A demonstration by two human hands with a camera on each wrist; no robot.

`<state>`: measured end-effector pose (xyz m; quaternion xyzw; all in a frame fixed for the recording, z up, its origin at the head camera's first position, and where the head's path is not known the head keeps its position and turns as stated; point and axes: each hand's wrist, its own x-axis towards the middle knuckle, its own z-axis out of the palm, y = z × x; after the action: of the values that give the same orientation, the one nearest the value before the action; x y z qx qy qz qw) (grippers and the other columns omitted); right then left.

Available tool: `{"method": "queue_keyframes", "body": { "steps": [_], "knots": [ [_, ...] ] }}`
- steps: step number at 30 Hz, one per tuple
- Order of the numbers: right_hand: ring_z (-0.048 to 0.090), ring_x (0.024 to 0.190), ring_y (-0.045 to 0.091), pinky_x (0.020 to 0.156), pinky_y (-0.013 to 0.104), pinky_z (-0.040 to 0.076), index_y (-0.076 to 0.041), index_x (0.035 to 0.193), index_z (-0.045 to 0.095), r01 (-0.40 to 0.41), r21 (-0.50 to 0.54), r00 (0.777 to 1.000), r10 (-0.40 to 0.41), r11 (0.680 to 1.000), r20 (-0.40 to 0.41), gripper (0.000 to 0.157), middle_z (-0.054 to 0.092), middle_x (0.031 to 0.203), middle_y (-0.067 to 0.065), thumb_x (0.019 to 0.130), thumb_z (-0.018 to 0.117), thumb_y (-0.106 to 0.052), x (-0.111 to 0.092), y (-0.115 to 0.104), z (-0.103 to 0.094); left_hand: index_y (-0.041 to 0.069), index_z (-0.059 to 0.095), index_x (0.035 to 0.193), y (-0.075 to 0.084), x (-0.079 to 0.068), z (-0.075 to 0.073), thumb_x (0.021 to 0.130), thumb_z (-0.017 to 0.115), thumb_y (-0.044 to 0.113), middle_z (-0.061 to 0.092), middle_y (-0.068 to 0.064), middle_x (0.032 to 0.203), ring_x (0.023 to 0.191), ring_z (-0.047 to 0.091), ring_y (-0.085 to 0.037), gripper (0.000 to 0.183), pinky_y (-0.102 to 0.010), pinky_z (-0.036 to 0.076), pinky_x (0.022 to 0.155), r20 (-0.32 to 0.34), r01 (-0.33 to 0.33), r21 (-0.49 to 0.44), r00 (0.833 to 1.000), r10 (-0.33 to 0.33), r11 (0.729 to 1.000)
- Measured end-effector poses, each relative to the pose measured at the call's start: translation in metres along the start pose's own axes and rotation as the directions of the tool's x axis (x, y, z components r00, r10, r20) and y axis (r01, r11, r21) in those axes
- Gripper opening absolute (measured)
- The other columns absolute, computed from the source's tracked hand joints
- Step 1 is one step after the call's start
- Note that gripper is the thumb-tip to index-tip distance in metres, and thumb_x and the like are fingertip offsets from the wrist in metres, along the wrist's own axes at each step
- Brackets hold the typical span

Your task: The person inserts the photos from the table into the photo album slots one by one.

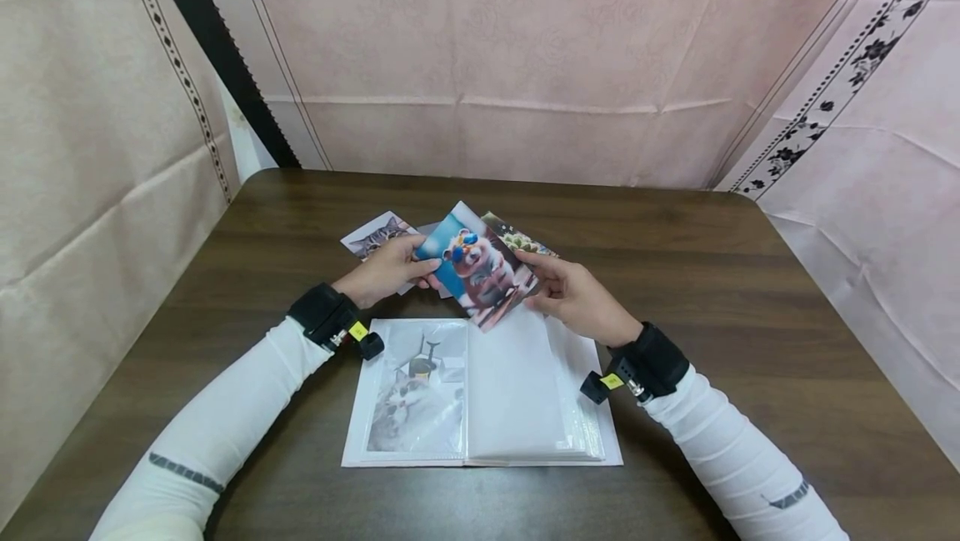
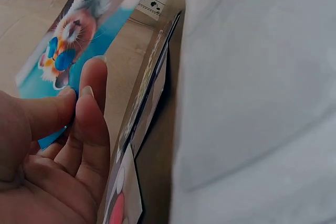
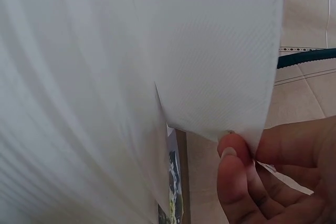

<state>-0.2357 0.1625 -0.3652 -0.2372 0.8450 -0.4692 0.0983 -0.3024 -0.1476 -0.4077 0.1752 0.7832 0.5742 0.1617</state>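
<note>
A glossy photo [image 1: 480, 266] of a furry animal in blue sunglasses on a teal background is tilted above the top of an open photo album [image 1: 480, 459]. My left hand [image 1: 392, 270] pinches the photo's left corner between thumb and fingers. Thumb and fingertips of my right hand [image 3: 273, 171] pinch the corner of a lifted white album page [image 3: 226, 66]. In the head view, that right hand [image 1: 573, 295] is right at the photo's right edge. Under a clear pocket on the album's left page is a pale, partly glare-covered picture [image 1: 416, 395].
Behind the hands, a cat photo [image 1: 378, 232], a photo with green plants [image 1: 517, 237] and other partly covered photos lie on the dark wooden table [image 1: 675, 257]. Pale patterned cloth [image 1: 525, 66] hangs beyond the table's far edge.
</note>
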Motion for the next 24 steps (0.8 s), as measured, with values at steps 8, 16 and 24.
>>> {"method": "queue_keyframes", "body": {
  "steps": [8, 16, 24],
  "knots": [
    [0.057, 0.087, 0.027, 0.073, 0.025, 0.052, -0.008, 0.143, 0.041, -0.019, 0.036, 1.0, 0.019, 0.999, 0.005, 0.063, 0.061, 0.108, 0.017, 0.086, 0.066, -0.001, 0.002, 0.002, -0.001, 0.028, 0.03, 0.151, 0.004, 0.0, 0.004, 0.096, 0.056, 0.014, 0.058, -0.017, 0.118, 0.091, 0.066, -0.027, 0.063, -0.032, 0.053, 0.079, -0.01, 0.014, -0.056, 1.0, -0.015, 0.998],
    [0.057, 0.085, 0.028, 0.071, 0.025, 0.052, -0.008, 0.14, 0.043, -0.036, 0.055, 0.999, 0.036, 0.998, -0.009, 0.061, 0.059, 0.105, 0.016, 0.085, 0.067, -0.002, 0.003, 0.001, -0.002, 0.037, 0.022, 0.152, 0.005, -0.001, 0.009, 0.095, 0.056, 0.011, 0.05, -0.014, 0.13, 0.094, 0.062, -0.03, 0.071, -0.034, 0.053, 0.077, 0.055, -0.027, -0.073, 0.998, 0.031, 0.997],
    [0.057, 0.083, 0.028, 0.07, 0.025, 0.052, -0.007, 0.139, 0.043, -0.045, 0.066, 0.999, 0.046, 0.997, -0.008, 0.06, 0.06, 0.106, 0.016, 0.085, 0.068, -0.003, 0.003, 0.002, -0.001, 0.038, 0.023, 0.152, 0.0, 0.001, 0.01, 0.095, 0.056, 0.01, 0.058, -0.016, 0.123, 0.089, 0.066, -0.032, 0.072, -0.033, 0.053, 0.078, 0.045, -0.025, -0.1, 0.999, 0.03, 0.995]
  ]
}}
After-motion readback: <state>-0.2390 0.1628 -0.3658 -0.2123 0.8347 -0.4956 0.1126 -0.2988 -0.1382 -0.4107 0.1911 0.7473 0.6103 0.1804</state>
